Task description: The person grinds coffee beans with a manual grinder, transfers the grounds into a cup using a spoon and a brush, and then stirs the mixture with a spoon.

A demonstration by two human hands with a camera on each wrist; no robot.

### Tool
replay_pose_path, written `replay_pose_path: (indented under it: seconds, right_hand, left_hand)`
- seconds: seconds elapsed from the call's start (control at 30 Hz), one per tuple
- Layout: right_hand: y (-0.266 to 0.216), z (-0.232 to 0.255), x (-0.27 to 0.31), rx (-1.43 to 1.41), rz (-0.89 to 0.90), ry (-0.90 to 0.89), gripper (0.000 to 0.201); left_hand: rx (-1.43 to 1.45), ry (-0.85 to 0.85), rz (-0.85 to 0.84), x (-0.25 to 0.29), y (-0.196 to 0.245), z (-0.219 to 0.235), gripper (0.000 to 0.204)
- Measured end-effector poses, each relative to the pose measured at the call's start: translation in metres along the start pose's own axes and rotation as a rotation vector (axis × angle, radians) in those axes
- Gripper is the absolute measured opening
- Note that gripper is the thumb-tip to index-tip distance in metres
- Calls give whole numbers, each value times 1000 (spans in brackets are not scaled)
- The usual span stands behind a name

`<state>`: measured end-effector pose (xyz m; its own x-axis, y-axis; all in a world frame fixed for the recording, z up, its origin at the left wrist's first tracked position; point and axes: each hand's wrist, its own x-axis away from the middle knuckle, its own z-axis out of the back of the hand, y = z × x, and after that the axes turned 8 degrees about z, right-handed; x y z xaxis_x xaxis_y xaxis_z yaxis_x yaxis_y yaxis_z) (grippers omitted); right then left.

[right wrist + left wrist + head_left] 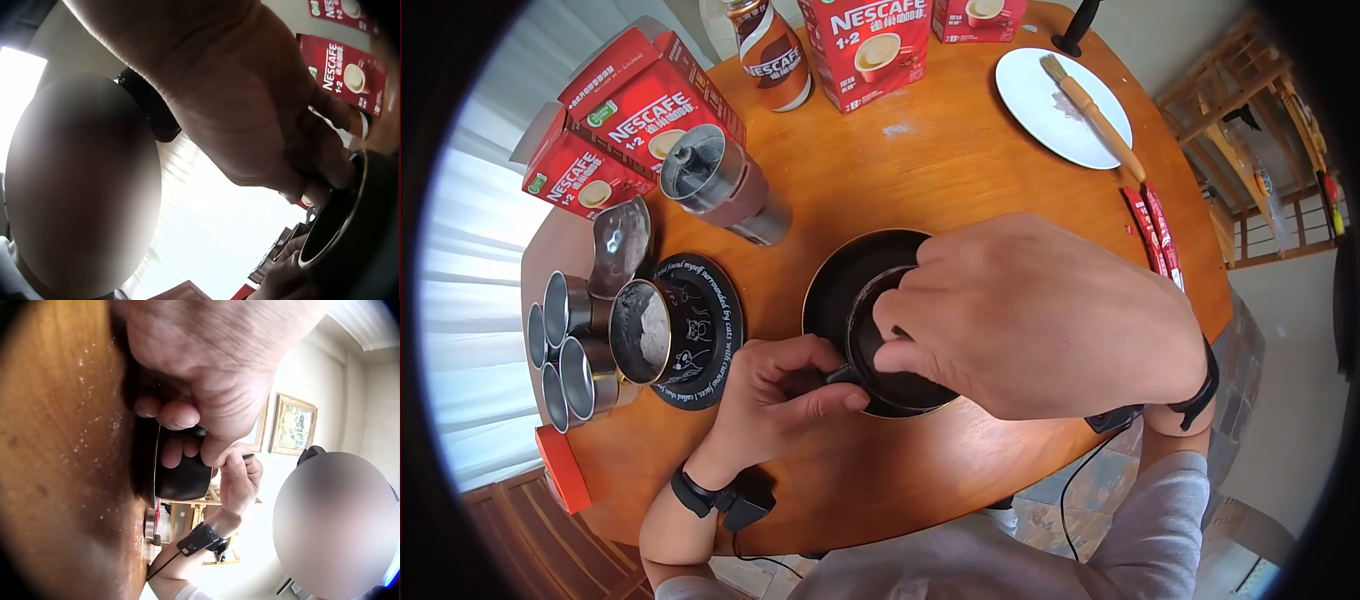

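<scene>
A black cup (862, 330) with a thin gold rim stands on a black saucer (825, 275) with a matching gold edge. My left hand (785, 385) pinches the cup's small handle between thumb and fingers. Over the cup's mouth, my right hand (1040, 320) has its fingers curled and pointing down inside the rim. It pinches a thin dark handle (248, 456), whose end pokes out by the fingers in the left wrist view; I cannot tell what tool it belongs to. Much of the cup's inside is hidden beneath the right hand.
Left are a bowl of white powder (654, 335) on a black round mat (725, 310), several metal cups (578, 375) and a grinder-like cylinder (735, 195). Nescafe boxes (645, 105) and a coffee jar (772, 60) stand behind. A brush (1095, 115) lies across a white plate (1025, 85); red sachets (1155, 230) lie nearby.
</scene>
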<state>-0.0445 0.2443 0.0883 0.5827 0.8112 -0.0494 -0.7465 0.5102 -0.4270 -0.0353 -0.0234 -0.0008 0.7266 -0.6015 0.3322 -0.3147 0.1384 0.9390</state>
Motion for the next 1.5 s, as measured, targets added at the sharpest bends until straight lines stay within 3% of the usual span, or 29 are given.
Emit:
replay_pose_path:
  seconds: [0.17, 0.33, 0.4, 0.47, 0.6, 0.7, 0.87, 0.97, 1.5]
  right_hand:
    - [-1, -12, -12, 7, 36, 93, 30]
    - [-1, -17, -18, -206, -38, 288, 26]
    - [-1, -16, -20, -306, -143, 317, 24]
    - [-5, -1, -24, -456, -364, 250, 24]
    - [6, -8, -25, -520, -430, 364, 25]
    - [7, -2, -25, -604, -492, 348, 25]
    - [10, 7, -22, -778, -483, 327, 26]
    - [12, 9, -19, -729, -455, 384, 33]
    - [31, 21, -9, -818, -406, 307, 29]
  left_hand:
    - [-7, 3, 25, 1, 2, 0, 15]
    - [48, 1, -8, -1, 1, -4, 16]
    - [30, -13, 2, 0, 2, -2, 17]
    - [14, -16, 13, 1, 3, -1, 18]
    - [-9, -12, 25, 0, 2, 1, 18]
    - [-41, -10, 11, 0, 2, 1, 18]
    - [-55, -17, 0, -1, 3, 1, 18]
    - [-32, -21, -15, -1, 4, -1, 18]
    - [-26, -43, -11, -2, 2, 2, 17]
